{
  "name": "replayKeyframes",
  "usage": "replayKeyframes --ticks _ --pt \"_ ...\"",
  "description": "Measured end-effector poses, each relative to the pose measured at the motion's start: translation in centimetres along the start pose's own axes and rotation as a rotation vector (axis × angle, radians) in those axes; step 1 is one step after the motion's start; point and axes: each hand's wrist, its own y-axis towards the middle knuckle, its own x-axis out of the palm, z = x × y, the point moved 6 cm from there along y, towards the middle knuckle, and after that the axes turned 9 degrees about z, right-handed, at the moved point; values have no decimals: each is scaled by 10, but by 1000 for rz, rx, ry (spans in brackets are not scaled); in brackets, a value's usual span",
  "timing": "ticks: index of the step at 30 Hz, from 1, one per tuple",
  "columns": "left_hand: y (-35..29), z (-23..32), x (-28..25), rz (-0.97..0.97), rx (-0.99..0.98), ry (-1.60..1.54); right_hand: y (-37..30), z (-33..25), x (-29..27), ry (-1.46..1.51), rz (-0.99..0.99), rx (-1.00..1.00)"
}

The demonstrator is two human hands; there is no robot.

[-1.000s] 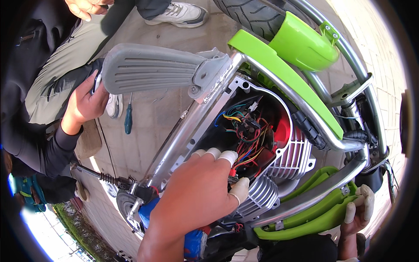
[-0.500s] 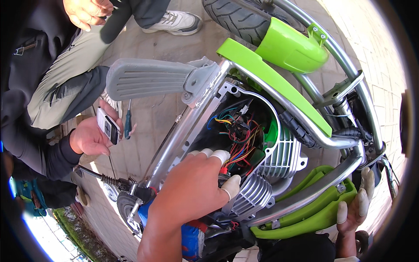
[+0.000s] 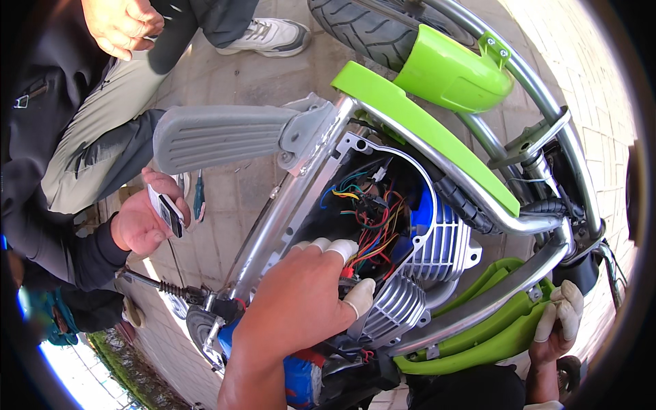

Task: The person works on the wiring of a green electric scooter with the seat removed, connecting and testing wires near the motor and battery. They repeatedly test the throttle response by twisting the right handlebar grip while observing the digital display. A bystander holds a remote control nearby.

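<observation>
A small motorbike with a silver frame lies tilted before me, its ribbed metal housing [image 3: 441,249] open. Inside is a tangle of coloured wires [image 3: 379,232]. My left hand [image 3: 304,290], white covers on its fingertips, reaches over the housing's near edge. Its thumb and fingers close around the near end of the wire bundle, beside a red connector [image 3: 348,272]; its palm hides part of it. At the right, my right hand [image 3: 557,324], also with covered fingertips, is curled next to the green body panel [image 3: 478,345]. Nothing shows between its fingers.
A co-worker's hand [image 3: 147,219] holds a small white-and-black device [image 3: 166,210] at the left; a second hand of theirs [image 3: 126,27] is above. A grey footrest [image 3: 219,137] juts toward them. A screwdriver [image 3: 199,198] lies on the paving near a shoe [image 3: 270,37].
My right hand's spread fingers have curled together. My left hand keeps its grip, almost unmoved. A bright patch inside the housing looks blue instead of green. The co-worker's device has tilted.
</observation>
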Motion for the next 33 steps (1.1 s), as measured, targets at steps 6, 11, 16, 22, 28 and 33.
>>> replayKeyframes --ticks 6,11,16,22,28,33 --pt "-1 -2 1 73 25 -33 17 -10 11 -170 -17 -71" --pt "0 -3 -1 96 6 -55 15 -4 10 -30 -65 -40" --pt "5 -5 1 111 5 -70 15 1 13 -52 -39 -15" --pt "2 -6 -10 175 -1 -165 23 -6 20 -47 21 -25" --pt "8 -14 -9 343 11 -222 37 -25 27 -3 49 -69" --pt "6 -3 -12 432 50 -156 38 -30 23 -13 68 -138"
